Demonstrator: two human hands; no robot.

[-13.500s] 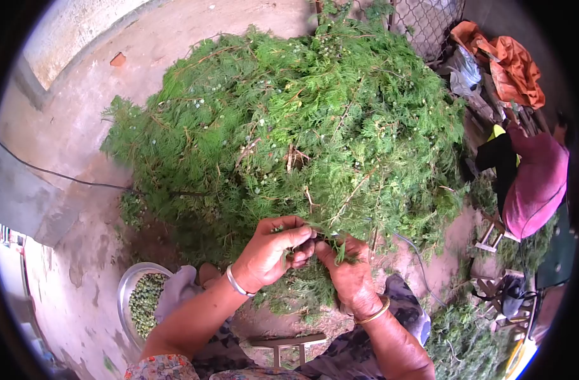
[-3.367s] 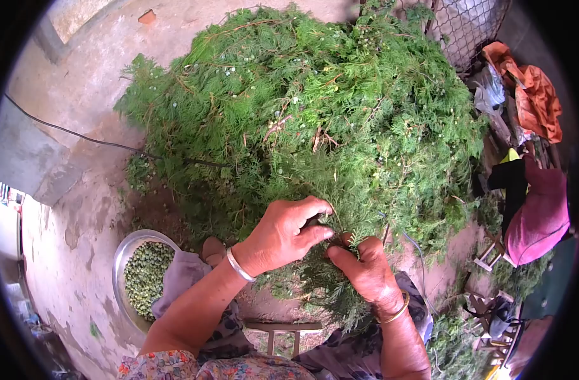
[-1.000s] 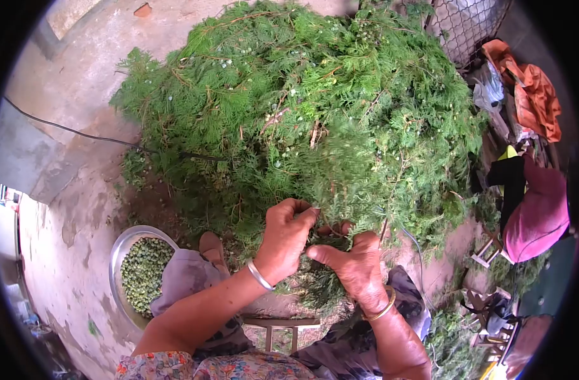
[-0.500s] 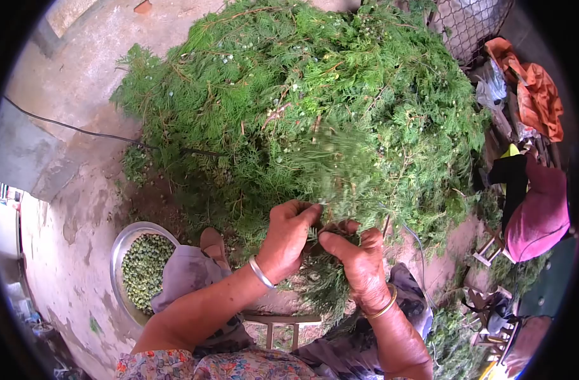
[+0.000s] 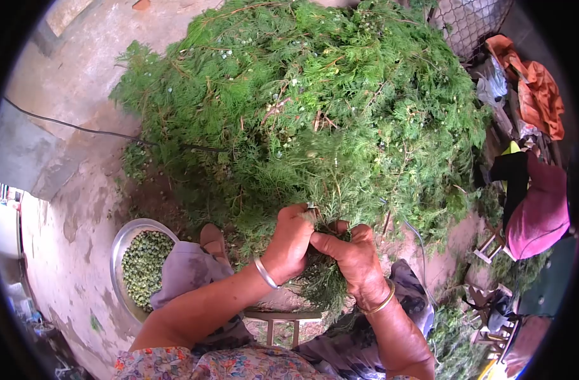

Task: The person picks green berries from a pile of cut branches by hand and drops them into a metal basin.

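Note:
My right hand (image 5: 356, 259), with a gold bangle at the wrist, is closed around a leafy green conifer sprig (image 5: 327, 288), whose foliage hangs below the fingers and also spreads above them. My left hand (image 5: 290, 244), wearing a silver bangle, is pinched right beside it at the sprig's upper part. Its fingertips are partly hidden, and a small pale blurred bit shows there. Beyond both hands rises a big heap of cut conifer branches (image 5: 264, 139) with small pale cones. To the left, a metal basin (image 5: 116, 266) holds many small green cones (image 5: 143, 269).
A dark cable (image 5: 80, 128) crosses the concrete floor into the heap. Below my arms is a small wooden stool (image 5: 283, 315). At right, a person in a pink top (image 5: 540, 212) sits near orange cloth (image 5: 536, 95) and wire mesh (image 5: 470, 28). Loose greenery (image 5: 457, 342) lies lower right.
My left hand has shifted slightly right, closer against my right hand. The foliage above the hands, strongly blurred before, is now clearer. My right hand keeps its hold and has moved slightly left.

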